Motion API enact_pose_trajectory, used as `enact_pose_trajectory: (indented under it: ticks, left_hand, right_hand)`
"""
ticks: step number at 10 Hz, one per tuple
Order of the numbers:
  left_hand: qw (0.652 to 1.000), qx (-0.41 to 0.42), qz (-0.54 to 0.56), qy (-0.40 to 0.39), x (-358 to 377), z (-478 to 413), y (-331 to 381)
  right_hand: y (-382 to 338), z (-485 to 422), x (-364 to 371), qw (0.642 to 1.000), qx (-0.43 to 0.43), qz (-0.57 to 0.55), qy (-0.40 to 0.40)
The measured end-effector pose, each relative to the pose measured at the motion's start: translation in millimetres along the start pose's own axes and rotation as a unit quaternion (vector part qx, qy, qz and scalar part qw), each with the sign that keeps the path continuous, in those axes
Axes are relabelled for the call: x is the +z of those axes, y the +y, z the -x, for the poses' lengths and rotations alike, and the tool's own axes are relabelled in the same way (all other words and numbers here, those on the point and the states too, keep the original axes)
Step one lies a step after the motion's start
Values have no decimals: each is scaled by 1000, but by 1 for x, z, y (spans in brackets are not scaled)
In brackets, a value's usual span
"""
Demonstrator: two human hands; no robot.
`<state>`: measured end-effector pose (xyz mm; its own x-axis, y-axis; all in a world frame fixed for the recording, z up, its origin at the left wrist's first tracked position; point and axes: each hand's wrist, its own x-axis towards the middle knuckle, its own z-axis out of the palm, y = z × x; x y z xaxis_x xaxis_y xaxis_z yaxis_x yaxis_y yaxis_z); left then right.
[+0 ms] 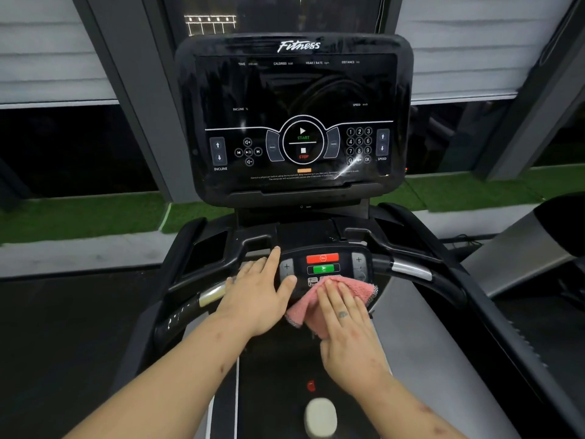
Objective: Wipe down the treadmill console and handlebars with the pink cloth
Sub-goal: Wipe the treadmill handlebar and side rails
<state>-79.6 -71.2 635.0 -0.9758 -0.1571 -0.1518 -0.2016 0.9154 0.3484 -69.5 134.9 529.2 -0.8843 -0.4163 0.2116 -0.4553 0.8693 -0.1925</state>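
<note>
- Now, in the head view, the right hand (345, 315) is lying flat, fingers straight, pressing the cloth (362, 288) on the lower edge of the small panel (357, 248), just under the green button (323, 268).
- The left hand (259, 296) is resting flat beside it on the panel's left side, fingers straight, grasping nothing.
- I am judging that the panel between the bars is being wiped; the screen (300, 90) is showing a streak near its keypad.
- The next move is calling for sliding the cloth sideways with even pressure, then along the left bar (212, 294) and the right bar (411, 270), not pushing any button.
</note>
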Motion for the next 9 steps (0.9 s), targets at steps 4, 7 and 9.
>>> enact_pose_trajectory:
  ticks: [4,7,9]
  left_hand:
    - [1000,-1,1,-10,-2,-1,-1]
    - [1000,-3,5,-9,-1,-2,-1]
    - [1000,-6,2,-4,0,-3,-2]
  right_hand:
    - [24,-5,-12,999,49,17,10]
    - [24,-43,-34,999,44,11,22]
    - [26,-21,-22,998,61,-19,24]
